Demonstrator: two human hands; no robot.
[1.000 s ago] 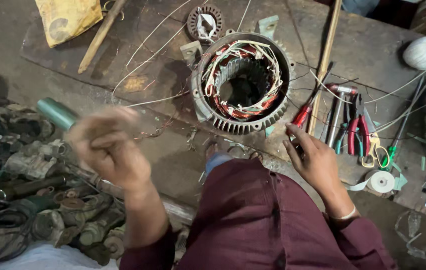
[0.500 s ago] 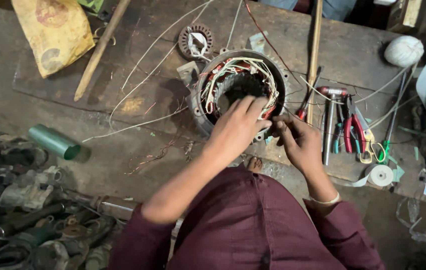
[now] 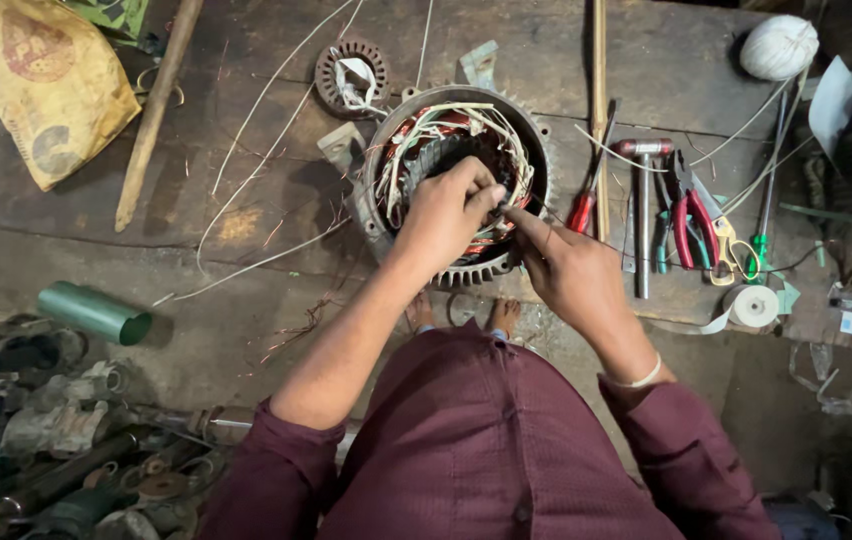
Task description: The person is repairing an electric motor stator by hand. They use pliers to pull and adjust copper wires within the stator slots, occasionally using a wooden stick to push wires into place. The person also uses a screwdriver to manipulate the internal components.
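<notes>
So both hands are in the motor stator (image 3: 446, 190), left hand (image 3: 446, 215) curled over the copper windings (image 3: 416, 150), right hand (image 3: 571, 275) pinching a thin wire (image 3: 518, 212) at the rim.

Left hand (image 3: 446, 215) now on stator windings (image 3: 451, 150) — right hand (image 3: 571, 270) joined

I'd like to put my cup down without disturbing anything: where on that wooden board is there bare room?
Bare board lies between the wooden stick and the motor stator, crossed only by thin wires. Another patch sits between the upright rod and the white twine ball. Right of the stator is crowded with the hammer and pliers.
</notes>
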